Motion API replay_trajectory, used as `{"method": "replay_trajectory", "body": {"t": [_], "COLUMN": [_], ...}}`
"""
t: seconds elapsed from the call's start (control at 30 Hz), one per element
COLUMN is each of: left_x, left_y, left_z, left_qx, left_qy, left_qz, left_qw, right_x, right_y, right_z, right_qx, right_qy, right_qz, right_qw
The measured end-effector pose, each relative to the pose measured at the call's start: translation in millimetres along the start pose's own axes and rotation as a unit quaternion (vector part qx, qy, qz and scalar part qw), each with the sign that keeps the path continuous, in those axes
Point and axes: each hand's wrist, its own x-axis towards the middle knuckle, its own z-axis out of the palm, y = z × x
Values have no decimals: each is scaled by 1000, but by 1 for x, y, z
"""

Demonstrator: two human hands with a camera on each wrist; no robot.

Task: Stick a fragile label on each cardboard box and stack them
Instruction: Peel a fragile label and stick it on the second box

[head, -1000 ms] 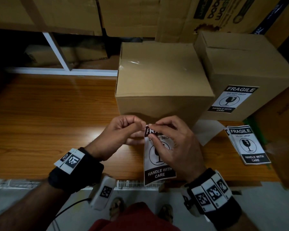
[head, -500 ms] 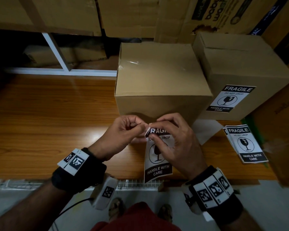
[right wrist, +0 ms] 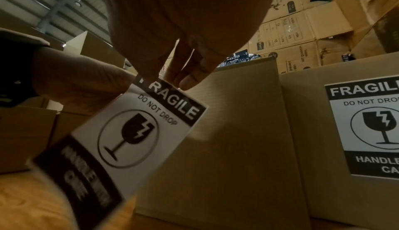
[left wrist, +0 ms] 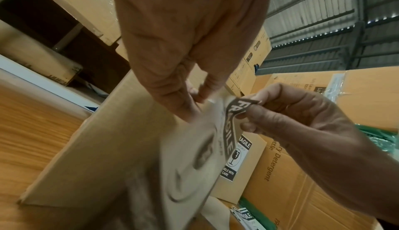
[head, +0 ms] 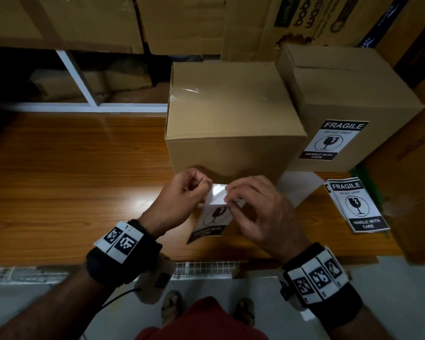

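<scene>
A plain cardboard box (head: 233, 119) stands on the wooden table (head: 71, 182), right behind my hands. To its right a second box (head: 353, 94) carries a fragile label (head: 334, 139) on its front. Between my hands hangs a black-and-white fragile sticker (head: 212, 219) (right wrist: 134, 131). My left hand (head: 206, 185) pinches the top edge of its white backing (left wrist: 190, 148). My right hand (head: 228, 197) pinches the sticker's peeled top corner (left wrist: 239, 105), curled away from the backing. The plain box's front face shows bare in the right wrist view.
A small pile of fragile labels (head: 358, 207) lies on the table at the right, by a loose white backing sheet (head: 299, 190). Large cartons (head: 182, 23) line the back wall. A tall carton (head: 417, 192) closes the right side. The table's near edge (head: 133, 262) is under my wrists.
The sticker's top has come away from its backing: a white strip now shows between my hands. The sheet has tilted, its lower end swinging left. Both boxes stay put.
</scene>
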Motion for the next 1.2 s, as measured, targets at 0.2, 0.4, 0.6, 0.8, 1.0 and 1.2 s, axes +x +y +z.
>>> {"method": "replay_trajectory", "body": {"t": [0.2,0.4,0.6,0.8,1.0,1.2], "left_x": [-3,-11,-4,7,22,39], "left_y": [1,-2,-4,-8,-22,-39], "left_z": [10,11,16,23,41,64], "left_qx": [-71,-87,-106,-172,-54,52], "left_qy": [-27,-106,-114,-119,-36,1], "left_qz": [-2,-12,-81,-154,-108,-100], "left_qw": [997,990,984,966,992,994], "right_x": [-9,-12,-22,-31,-50,-71], "right_y": [6,8,10,12,5,-3], "right_z": [7,0,-2,-12,-30,-67], "right_qx": [-27,-64,-76,-83,-52,-34], "right_qy": [6,39,32,37,-4,13], "right_qz": [8,26,33,13,18,66], "right_qw": [1000,997,996,996,998,997]}}
